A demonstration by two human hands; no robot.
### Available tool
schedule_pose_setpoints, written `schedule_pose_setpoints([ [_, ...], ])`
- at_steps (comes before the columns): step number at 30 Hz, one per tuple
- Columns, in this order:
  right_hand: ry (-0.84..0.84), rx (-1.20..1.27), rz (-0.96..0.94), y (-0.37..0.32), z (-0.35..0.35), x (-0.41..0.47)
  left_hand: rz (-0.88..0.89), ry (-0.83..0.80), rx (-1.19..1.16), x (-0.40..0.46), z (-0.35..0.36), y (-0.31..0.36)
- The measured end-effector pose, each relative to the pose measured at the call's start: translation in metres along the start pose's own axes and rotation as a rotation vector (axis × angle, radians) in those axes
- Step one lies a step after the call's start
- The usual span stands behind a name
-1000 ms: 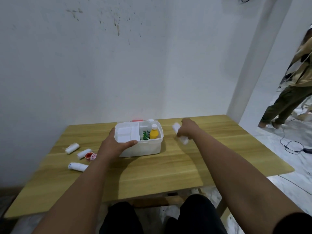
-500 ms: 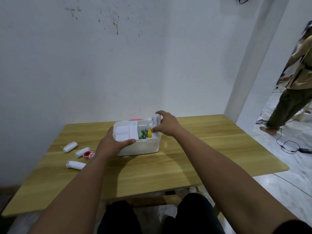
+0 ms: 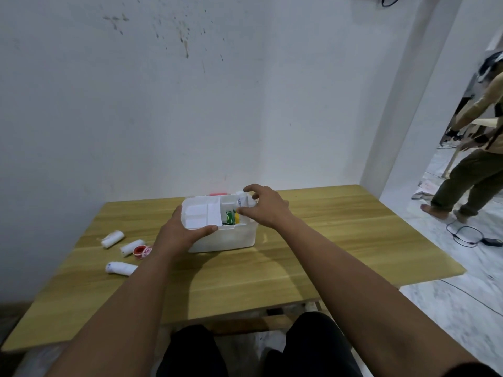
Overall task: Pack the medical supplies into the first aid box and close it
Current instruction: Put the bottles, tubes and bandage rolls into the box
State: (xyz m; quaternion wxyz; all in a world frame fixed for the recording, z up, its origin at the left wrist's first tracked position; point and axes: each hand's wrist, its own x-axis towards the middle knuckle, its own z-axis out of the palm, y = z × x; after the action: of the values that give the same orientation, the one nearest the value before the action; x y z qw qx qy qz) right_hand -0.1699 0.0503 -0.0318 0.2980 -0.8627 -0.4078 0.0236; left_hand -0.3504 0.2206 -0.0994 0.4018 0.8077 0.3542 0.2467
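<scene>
A white first aid box [image 3: 234, 238] stands open on the wooden table [image 3: 326, 240], with a white divider tray [image 3: 200, 212] across its left half. Inside I see a green packet [image 3: 229, 216] and part of a yellow bottle [image 3: 237, 218]. My left hand [image 3: 182, 235] grips the box's front left corner. My right hand [image 3: 265, 210] is over the box's right side, fingers around a white bottle [image 3: 243, 201] standing in the box. Three white bandage rolls [image 3: 112, 238] [image 3: 132, 246] [image 3: 121, 268] and a red tape roll [image 3: 138, 251] lie left of the box.
A white wall runs close behind the table. Something red [image 3: 217, 193] shows behind the box. At the right, through an opening, a person [image 3: 473, 164] stands on a pale floor with a black cable [image 3: 468, 236]. My dark-trousered knees [image 3: 245, 349] are under the table's near edge.
My right hand carried the white bottle from the table right of the box to the box's right compartment and lowered it in. My left hand stayed on the box.
</scene>
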Motion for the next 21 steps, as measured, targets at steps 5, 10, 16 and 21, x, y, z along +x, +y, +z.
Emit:
schedule_pose_setpoints([
  [5, 0.035, 0.003, -0.031, -0.003, 0.002, 0.000, 0.001, -0.010, 0.000, 0.000, 0.000, 0.000],
  [10, 0.084, 0.012, 0.033, 0.001, 0.000, 0.001, -0.020, -0.020, 0.025, 0.001, -0.002, -0.002],
  [16, 0.084, 0.092, 0.015, 0.009, 0.007, -0.001, -0.025, -0.011, 0.026, 0.001, 0.000, -0.001],
  [21, 0.026, -0.091, -0.064, 0.006, 0.005, -0.005, -0.014, -0.007, 0.015, -0.001, 0.000, -0.001],
])
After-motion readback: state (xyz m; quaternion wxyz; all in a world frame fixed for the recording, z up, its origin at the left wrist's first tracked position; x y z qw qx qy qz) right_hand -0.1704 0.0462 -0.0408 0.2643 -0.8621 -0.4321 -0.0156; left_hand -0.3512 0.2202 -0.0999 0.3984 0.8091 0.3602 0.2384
